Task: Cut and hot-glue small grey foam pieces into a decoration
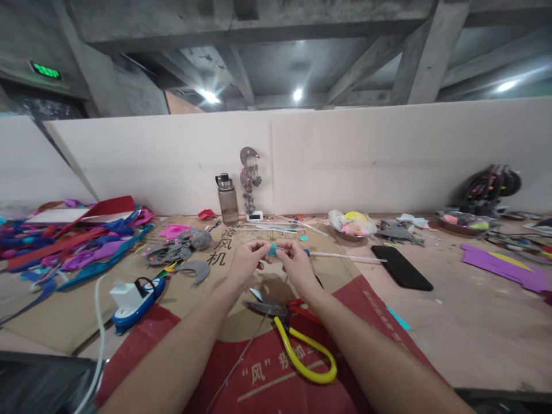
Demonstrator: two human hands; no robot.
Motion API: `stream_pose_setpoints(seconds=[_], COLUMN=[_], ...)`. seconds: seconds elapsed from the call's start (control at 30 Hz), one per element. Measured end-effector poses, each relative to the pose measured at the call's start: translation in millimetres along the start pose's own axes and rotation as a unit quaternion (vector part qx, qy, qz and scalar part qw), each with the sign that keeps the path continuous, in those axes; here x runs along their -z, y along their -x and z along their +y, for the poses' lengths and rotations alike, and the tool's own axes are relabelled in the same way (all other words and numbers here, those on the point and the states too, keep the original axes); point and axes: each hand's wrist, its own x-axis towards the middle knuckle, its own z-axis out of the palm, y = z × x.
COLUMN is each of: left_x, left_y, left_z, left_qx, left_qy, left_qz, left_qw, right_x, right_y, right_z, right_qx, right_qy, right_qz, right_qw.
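Note:
Between the fingertips of both hands is a small teal piece (272, 249), perhaps felt; its exact shape is too small to tell. My left hand (250, 260) pinches it from the left, and my right hand (295, 263) pinches it from the right. Below the hands, scissors with yellow handles (314, 376) lie on the red and brown cardboard. Partly under my right forearm is a red-handled tool (304, 310). A thin grey thread (241, 359) runs down across the cardboard toward me. A white stick with a blue end (345, 256) lies just right of my right hand.
A power strip (138, 305) with a white plug sits at left, near piled coloured felt strips (86, 241). Grey felt pieces (176, 247) lie closer in. At the back stand a bottle (227, 201) and a hanging grey ornament (249, 178). A black phone (401, 267) lies at right.

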Motion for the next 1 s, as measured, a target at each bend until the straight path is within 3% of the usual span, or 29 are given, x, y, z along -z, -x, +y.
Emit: stream_pose_setpoints(seconds=[0.17,0.37,0.47,0.6,0.8,1.0], left_x=[8.0,32.5,46.0,61.2,79.4,90.4], left_y=[-6.3,-25.9,-33.4,-40.9,-52.5,-49.0], left_z=[-2.3,-2.5,0.3,0.9,-3.0,9.2], left_qx=[-0.007,-0.022,-0.050,-0.088,-0.113,-0.141], left_qy=[0.007,0.070,0.109,0.146,0.204,0.226], left_qz=[0.031,0.109,0.177,0.212,0.281,0.332], left_qw=[0.999,0.991,0.977,0.962,0.931,0.905], right_x=[0.4,1.5,6.4,23.4,70.8,109.9], right_y=[-1.5,3.6,7.0,4.2,-20.1,-45.2], right_z=[-0.4,-15.3,-30.5,-49.5,-78.0,-115.3], right_qx=[-0.028,-0.118,-0.117,-0.102,-0.037,0.045], right_qy=[0.011,-0.025,-0.076,-0.117,-0.184,-0.252], right_qz=[-0.020,-0.125,-0.149,-0.166,-0.113,-0.029], right_qw=[0.999,0.985,0.979,0.974,0.976,0.966])
